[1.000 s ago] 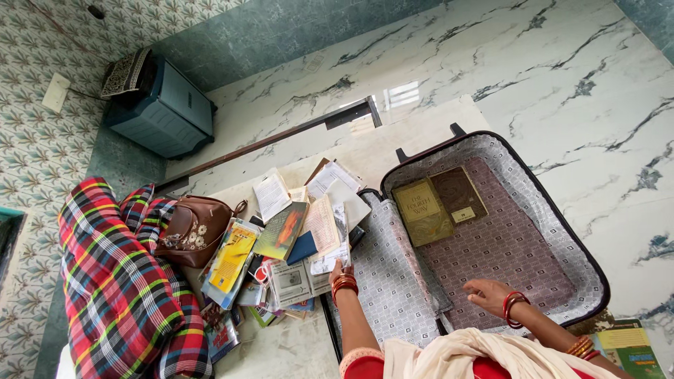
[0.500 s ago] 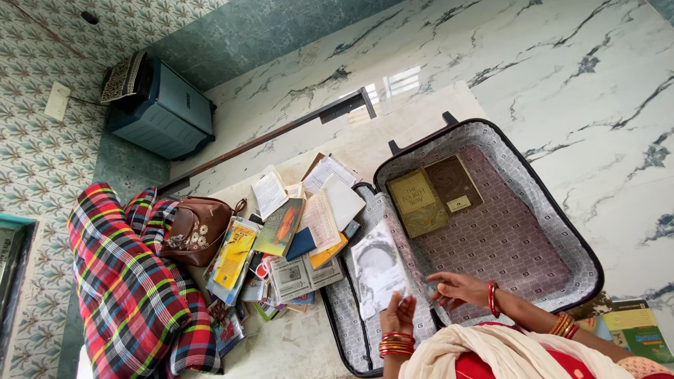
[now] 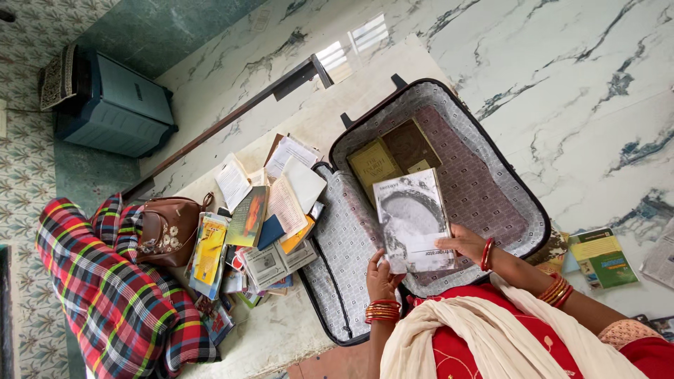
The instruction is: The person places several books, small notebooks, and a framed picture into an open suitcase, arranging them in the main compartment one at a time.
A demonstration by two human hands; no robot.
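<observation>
Grey book [image 3: 413, 219]: soft cover, pale grey with a dark round picture. Held above the open suitcase [image 3: 523, 224], over its near edge, tilted slightly. Both hands on it.

Left hand [image 3: 382, 275]: at the book's lower left corner, fingers curled and closed on the edge, thumb on the cover. Red and gold bangles [image 3: 382, 310] at the wrist.

Right hand [image 3: 463, 242]: at the book's lower right edge, fingers together and pressed on the cover, gripping it. Red bangle at the wrist, more bangles up the forearm.

Suitcase: dark shell, patterned grey and maroon lining, lying open flat on a pale slab. Lid [image 3: 344, 245] folded out to the left, with a zip along it.

Two books in the suitcase: olive book [image 3: 372, 163] and brown book [image 3: 409, 144], flat side by side at the far end, touching each other, apart from the grey book.

Pile of books and papers [image 3: 270, 217]: just left of the lid, loosely heaped, some overlapping; includes a yellow booklet [image 3: 209, 249] and several white sheets.

Brown handbag [image 3: 168, 226]: left of the pile, touching it, flower pattern on its side.

Checked cloth [image 3: 112, 295]: red, green and yellow, bundled at the far left under and beside the handbag.

Green book [image 3: 602, 256]: on the marble floor, right of the suitcase, near it.

Blue box [image 3: 119, 109]: upper left, against the wall, well apart from the rest.
</observation>
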